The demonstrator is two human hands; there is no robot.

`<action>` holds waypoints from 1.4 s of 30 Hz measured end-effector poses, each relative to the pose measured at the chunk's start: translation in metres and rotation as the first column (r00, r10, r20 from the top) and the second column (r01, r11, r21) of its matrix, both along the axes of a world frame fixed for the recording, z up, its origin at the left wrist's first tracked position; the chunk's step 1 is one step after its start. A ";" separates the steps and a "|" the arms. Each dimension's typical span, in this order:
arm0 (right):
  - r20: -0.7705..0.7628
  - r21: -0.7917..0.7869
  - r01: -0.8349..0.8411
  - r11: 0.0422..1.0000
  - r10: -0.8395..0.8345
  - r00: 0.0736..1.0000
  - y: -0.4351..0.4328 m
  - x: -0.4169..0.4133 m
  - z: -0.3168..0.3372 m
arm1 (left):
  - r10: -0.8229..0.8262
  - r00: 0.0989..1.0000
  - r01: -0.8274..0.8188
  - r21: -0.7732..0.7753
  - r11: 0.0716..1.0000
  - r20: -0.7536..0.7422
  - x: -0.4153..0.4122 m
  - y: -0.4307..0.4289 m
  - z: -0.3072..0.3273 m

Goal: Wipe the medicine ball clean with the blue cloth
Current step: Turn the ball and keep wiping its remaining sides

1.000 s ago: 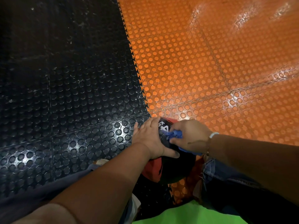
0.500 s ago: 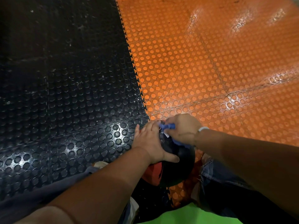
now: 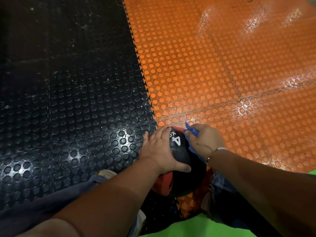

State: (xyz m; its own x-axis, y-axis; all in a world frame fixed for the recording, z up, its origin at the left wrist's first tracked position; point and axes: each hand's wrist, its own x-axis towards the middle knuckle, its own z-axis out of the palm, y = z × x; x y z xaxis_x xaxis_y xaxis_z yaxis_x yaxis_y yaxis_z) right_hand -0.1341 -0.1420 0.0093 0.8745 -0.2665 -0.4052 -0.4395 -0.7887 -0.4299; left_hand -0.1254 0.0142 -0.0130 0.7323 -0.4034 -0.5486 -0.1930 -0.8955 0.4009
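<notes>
A black and red medicine ball with a white "4 kg" mark sits low in the middle, between my knees. My left hand lies over its left top, fingers spread and thumb wrapped on the near side, holding it steady. My right hand grips a bunched blue cloth and presses it against the ball's right upper side. A strip of cloth shows under the palm along the ball's right edge.
The studded floor is black on the left and orange on the right, joined by a toothed seam. My knees in dark trousers flank the ball. A green shirt edge shows at the bottom.
My right hand with the cloth has slid from the ball's top centre to its right side, uncovering the "4 kg" mark. The left hand has stayed in place.
</notes>
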 end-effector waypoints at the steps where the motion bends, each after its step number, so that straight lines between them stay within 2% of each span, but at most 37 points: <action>1: -0.024 0.004 0.024 1.000 -0.023 0.999 0.001 -0.001 -0.002 | -0.007 1.000 0.007 0.004 1.000 -0.002 -0.001 0.001 0.001; 2: -0.061 0.032 0.044 0.999 -0.042 0.997 0.002 -0.003 -0.002 | -0.013 1.000 0.013 0.008 1.000 -0.006 -0.002 0.002 0.002; 4: -0.153 0.217 0.192 0.957 -0.161 0.975 0.002 -0.002 0.004 | -0.012 1.000 0.013 0.024 1.000 -0.018 -0.005 0.008 0.005; 6: -0.265 0.411 0.442 0.797 -0.359 0.895 0.000 0.006 0.014 | 0.008 1.000 -0.006 0.042 0.999 -0.027 -0.007 0.012 0.010; 8: -0.342 0.470 0.578 0.667 -0.467 0.816 -0.004 0.013 0.021 | 0.043 0.999 -0.042 0.048 0.998 -0.033 -0.010 0.015 0.012; 10: -0.366 0.504 0.629 0.592 -0.513 0.776 -0.002 0.017 0.031 | 0.115 0.989 -0.115 0.007 0.993 -0.092 -0.010 0.018 0.014; 13: -0.420 0.648 0.676 0.350 -0.577 0.701 0.001 0.019 0.042 | 0.309 0.926 -0.343 -0.143 0.928 -0.216 -0.001 0.023 0.022; 14: -0.435 0.705 0.660 0.260 -0.577 0.692 0.004 0.018 0.047 | 0.358 0.897 -0.413 -0.200 0.889 -0.260 0.003 0.023 0.024; 16: -0.479 0.774 0.610 0.169 -0.474 0.739 0.013 0.015 0.051 | 0.404 0.846 -0.510 -0.309 0.803 -0.347 0.008 0.023 0.026; 18: -0.471 0.821 0.534 0.203 -0.289 0.834 0.025 0.012 0.052 | 0.458 0.781 -0.614 -0.391 0.686 -0.423 0.009 0.019 0.024; 19: -0.447 0.826 0.492 0.274 -0.213 0.869 0.030 0.012 0.050 | 0.494 0.739 -0.668 -0.403 0.626 -0.459 0.009 0.018 0.021; 20: -0.406 0.806 0.445 0.390 -0.183 0.895 0.034 0.013 0.050 | 0.518 0.703 -0.708 -0.403 0.580 -0.488 0.010 0.018 0.017; 21: -0.329 0.741 0.384 0.550 -0.202 0.923 0.036 0.013 0.045 | 0.531 0.682 -0.729 -0.401 0.555 -0.504 0.009 0.018 0.012; 23: -0.089 0.507 0.249 0.825 -0.237 0.967 0.035 0.011 0.033 | 0.561 0.656 -0.753 -0.391 0.529 -0.504 0.008 0.019 0.010; 25: 0.092 0.275 0.162 0.948 -0.194 0.977 0.033 0.004 0.017 | 0.627 0.666 -0.746 -0.345 0.569 -0.406 0.013 0.023 0.015; 27: 0.052 0.125 0.072 0.990 -0.079 0.996 0.032 -0.004 -0.005 | 0.625 0.753 -0.658 -0.249 0.711 -0.205 0.022 0.029 0.024; 29: -0.098 0.033 0.007 0.999 -0.004 0.995 0.030 -0.009 -0.023 | 0.503 0.861 -0.503 -0.264 0.823 -0.071 0.026 0.029 0.030; 31: -0.162 0.074 0.045 0.996 -0.032 0.986 0.029 -0.009 -0.032 | 0.285 0.959 -0.265 -0.377 0.887 -0.005 0.019 0.023 0.037; 33: -0.142 0.181 0.083 0.980 -0.057 0.988 0.028 -0.009 -0.037 | 0.043 0.984 0.010 -0.289 0.957 0.174 0.003 0.017 0.028; 34: -0.128 0.223 0.093 0.970 -0.066 0.990 0.027 -0.008 -0.038 | 0.029 0.970 0.027 -0.224 0.974 0.243 -0.002 0.018 0.019; 36: -0.103 0.240 0.072 0.968 -0.049 0.993 0.026 -0.009 -0.035 | 0.159 0.945 -0.098 -0.214 0.972 0.287 -0.002 0.022 0.005; 39: -0.107 0.211 0.046 0.976 -0.024 0.994 0.024 -0.008 -0.033 | 0.329 0.924 -0.312 -0.118 0.943 0.194 0.017 0.022 -0.004; 41: -0.133 0.201 0.050 0.978 -0.023 0.991 0.023 -0.008 -0.031 | 0.527 0.844 -0.524 -0.055 0.850 0.097 0.030 0.024 -0.009; 42: -0.141 0.198 0.043 0.979 -0.015 0.990 0.022 -0.007 -0.031 | 0.559 0.824 -0.557 -0.050 0.829 0.092 0.030 0.024 -0.008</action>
